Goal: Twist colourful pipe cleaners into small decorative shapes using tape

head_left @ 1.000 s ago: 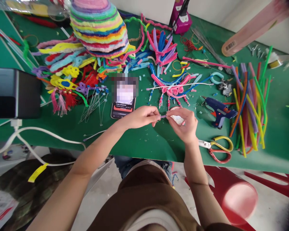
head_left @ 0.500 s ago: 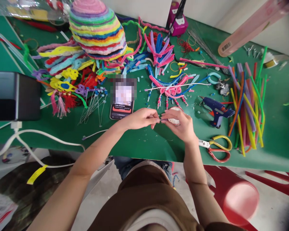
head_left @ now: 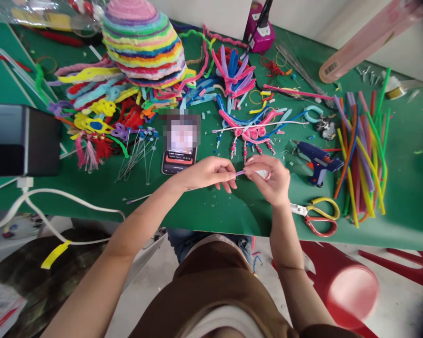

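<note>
Over the green table [head_left: 215, 209], my left hand [head_left: 206, 172] and my right hand [head_left: 270, 178] meet fingertip to fingertip. Between them they pinch a short purple pipe-cleaner piece [head_left: 240, 172]. My right hand also cups a small round white container [head_left: 262, 173], mostly hidden by the fingers. A phone [head_left: 179, 152] lies just beyond my left hand. A pink and blue pipe-cleaner ornament with bead tassels [head_left: 250, 131] lies just beyond both hands.
Scissors with red and yellow handles [head_left: 320, 218] lie right of my right hand, a blue glue gun [head_left: 317, 162] beyond them. Loose pipe cleaners [head_left: 364, 150] fill the right side. A striped woven hat [head_left: 144, 42] and craft pieces crowd the back left. A black box [head_left: 21, 141] sits far left.
Both hands shifted slightly toward me and the purple piece now shows more clearly between the fingertips; the right hand's fingers cover more of the white container.
</note>
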The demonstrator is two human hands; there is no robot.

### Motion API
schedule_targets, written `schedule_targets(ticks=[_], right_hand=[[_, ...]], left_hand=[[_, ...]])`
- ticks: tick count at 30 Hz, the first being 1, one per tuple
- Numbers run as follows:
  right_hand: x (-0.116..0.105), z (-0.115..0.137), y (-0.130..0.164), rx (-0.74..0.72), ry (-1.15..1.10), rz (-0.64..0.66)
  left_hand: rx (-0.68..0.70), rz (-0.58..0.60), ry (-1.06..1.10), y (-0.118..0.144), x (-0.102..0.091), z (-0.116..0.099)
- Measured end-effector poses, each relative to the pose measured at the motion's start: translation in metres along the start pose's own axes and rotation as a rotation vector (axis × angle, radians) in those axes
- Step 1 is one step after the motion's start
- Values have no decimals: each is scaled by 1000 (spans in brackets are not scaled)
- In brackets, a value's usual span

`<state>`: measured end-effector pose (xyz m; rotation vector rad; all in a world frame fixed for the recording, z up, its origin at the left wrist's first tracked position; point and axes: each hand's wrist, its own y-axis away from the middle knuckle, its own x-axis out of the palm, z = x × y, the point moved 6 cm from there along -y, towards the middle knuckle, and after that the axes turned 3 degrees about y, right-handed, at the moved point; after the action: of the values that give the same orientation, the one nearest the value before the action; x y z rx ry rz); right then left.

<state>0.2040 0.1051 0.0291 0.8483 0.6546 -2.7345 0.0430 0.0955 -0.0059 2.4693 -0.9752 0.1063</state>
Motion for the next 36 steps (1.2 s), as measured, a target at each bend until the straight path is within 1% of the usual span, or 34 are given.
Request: schedule_targets(ticks=[3,6,11,15,17,20,23,25,28,30,33,36], right_hand=[[-15,-12,-1,53,-91,-144],[-25,-21,-2,65,-53,-225],[-31,-26,-2,83,21,-266],[-36,-26,-2,79,0,-273],[-35,-24,-2,82,-20,-252],[-23,-18,-1,89,26,-150],[-12,-8,-2,39,110,-12],[-13,-5,-4,23,134,25],[-26,-9,-10,70,250,39],[-27,-13,-14,97,424,170],[-18,-18,-18,77,713,434],[-7,-18,-23,26,895,604]], left_hand=[[-13,16,-4,4,-4,-3],[-23,12,-22,6,-8,-5],[-55,2,-17,6,-10,-4],[-78,-24,77,3,-13,1],[-83,-18,115,1,-13,3],[-87,5,111,-1,-8,6],[-51,14,37,-4,-1,6],[-14,1,-16,-5,3,4],[22,-22,-30,-7,5,2],[22,-27,-3,-8,6,2],[5,-30,36,-7,5,2],[5,-42,44,-7,5,0]])
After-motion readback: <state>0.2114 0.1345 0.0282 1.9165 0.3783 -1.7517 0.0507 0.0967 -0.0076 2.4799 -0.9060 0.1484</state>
